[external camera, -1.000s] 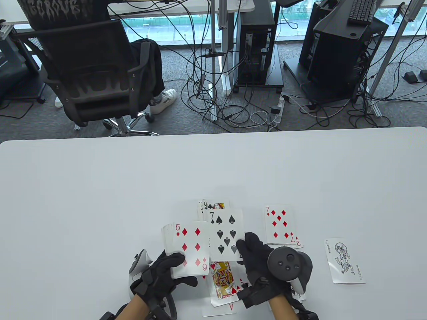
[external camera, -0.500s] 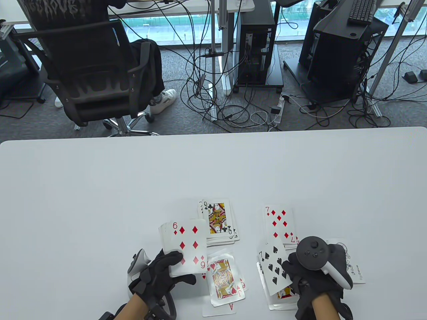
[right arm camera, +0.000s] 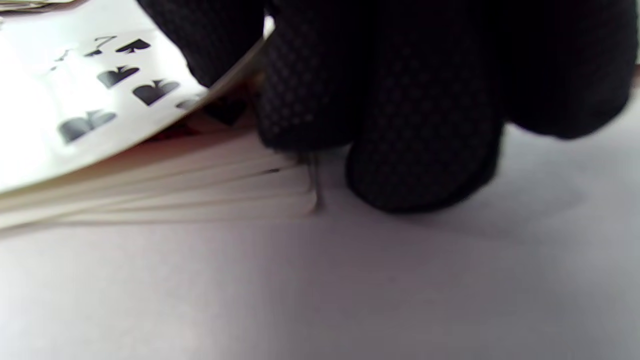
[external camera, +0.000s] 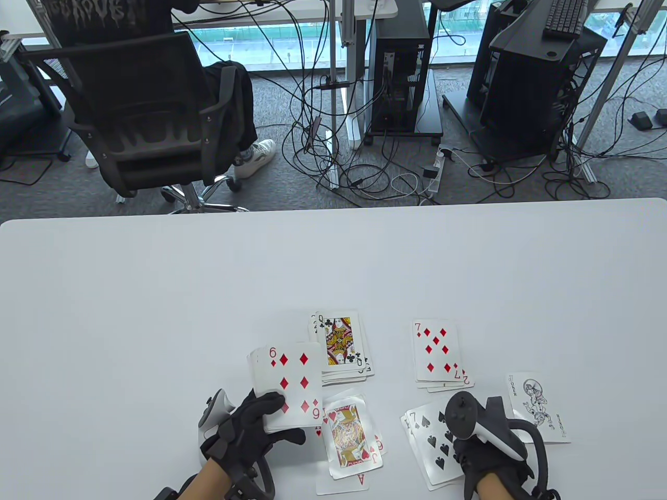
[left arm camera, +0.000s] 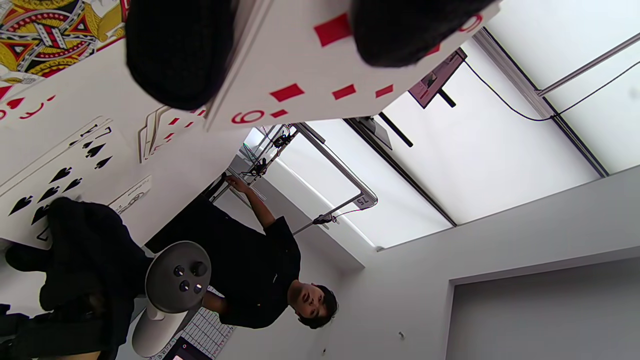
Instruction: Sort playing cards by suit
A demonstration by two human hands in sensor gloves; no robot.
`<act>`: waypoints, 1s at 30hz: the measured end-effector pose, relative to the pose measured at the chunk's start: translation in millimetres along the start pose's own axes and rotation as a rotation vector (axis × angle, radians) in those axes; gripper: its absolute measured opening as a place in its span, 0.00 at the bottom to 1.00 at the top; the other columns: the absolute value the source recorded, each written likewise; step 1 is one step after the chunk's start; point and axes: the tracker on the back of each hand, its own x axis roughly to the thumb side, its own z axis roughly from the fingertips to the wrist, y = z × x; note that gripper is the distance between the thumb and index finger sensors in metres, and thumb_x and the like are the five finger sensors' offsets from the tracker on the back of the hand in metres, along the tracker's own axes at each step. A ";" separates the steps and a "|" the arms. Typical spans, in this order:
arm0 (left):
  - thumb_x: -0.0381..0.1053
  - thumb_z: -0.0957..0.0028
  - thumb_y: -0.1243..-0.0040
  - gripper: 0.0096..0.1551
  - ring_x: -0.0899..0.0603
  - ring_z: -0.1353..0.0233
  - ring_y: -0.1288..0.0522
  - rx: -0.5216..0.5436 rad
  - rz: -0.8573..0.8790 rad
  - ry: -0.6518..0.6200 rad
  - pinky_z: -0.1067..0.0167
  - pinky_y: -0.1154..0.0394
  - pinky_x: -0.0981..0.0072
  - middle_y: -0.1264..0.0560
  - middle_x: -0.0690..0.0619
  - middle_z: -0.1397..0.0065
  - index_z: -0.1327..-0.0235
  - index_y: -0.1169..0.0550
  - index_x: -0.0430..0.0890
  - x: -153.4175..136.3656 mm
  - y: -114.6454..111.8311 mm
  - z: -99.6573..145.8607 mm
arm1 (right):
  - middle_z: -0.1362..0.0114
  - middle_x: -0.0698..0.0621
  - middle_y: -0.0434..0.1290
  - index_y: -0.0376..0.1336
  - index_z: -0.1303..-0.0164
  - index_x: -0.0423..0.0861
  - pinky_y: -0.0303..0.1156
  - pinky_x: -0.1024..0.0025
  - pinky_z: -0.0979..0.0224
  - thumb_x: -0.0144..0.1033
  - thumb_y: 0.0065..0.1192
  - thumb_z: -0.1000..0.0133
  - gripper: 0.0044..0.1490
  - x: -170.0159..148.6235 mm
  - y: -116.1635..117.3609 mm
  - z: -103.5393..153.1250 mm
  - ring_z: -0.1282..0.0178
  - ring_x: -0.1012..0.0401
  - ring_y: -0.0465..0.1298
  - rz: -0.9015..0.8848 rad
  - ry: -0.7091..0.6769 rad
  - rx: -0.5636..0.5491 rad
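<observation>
Office clutter of cables and a black mesh chair (external camera: 151,114) lies beyond the white worktop (external camera: 156,291). On it sit face-up piles: clubs topped by a queen (external camera: 340,341), red diamonds topped by a seven (external camera: 437,354), hearts topped by a jack (external camera: 348,435), and a lone joker (external camera: 538,407). The right hand (external camera: 490,448) pinches the black seven of spades (external camera: 432,442) at its near edge, laying it on the spade pile. The left hand (external camera: 255,429) grips the remaining deck, six of diamonds (external camera: 289,384) showing. Next, I judge, the right hand must let go and carry that six to the diamond pile.
</observation>
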 end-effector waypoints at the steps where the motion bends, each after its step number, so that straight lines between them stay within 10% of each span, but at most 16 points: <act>1: 0.56 0.35 0.46 0.29 0.42 0.23 0.30 0.001 0.000 0.001 0.43 0.20 0.54 0.37 0.57 0.20 0.25 0.42 0.60 -0.1 0.0 0.1 | 0.68 0.45 0.80 0.64 0.52 0.20 0.79 0.50 0.61 0.36 0.57 0.43 0.31 1.0 0.1 0.2 0.70 0.51 0.83 0.018 0.012 0.007; 15: 0.56 0.35 0.46 0.29 0.42 0.23 0.30 0.000 -0.003 0.000 0.43 0.20 0.54 0.37 0.57 0.20 0.25 0.42 0.60 0.4 0.2 0.2 | 0.67 0.44 0.80 0.64 0.48 0.20 0.79 0.50 0.59 0.42 0.56 0.43 0.36 20.1 -20.2 8.8 0.68 0.50 0.83 0.112 0.060 -0.048; 30: 0.56 0.35 0.46 0.29 0.42 0.23 0.30 -0.003 -0.006 0.001 0.43 0.20 0.54 0.37 0.57 0.20 0.25 0.42 0.60 0.5 -0.2 -0.2 | 0.63 0.42 0.80 0.62 0.44 0.19 0.78 0.48 0.57 0.43 0.51 0.40 0.39 138.9 -75.8 42.1 0.64 0.47 0.82 -0.451 -0.495 -0.607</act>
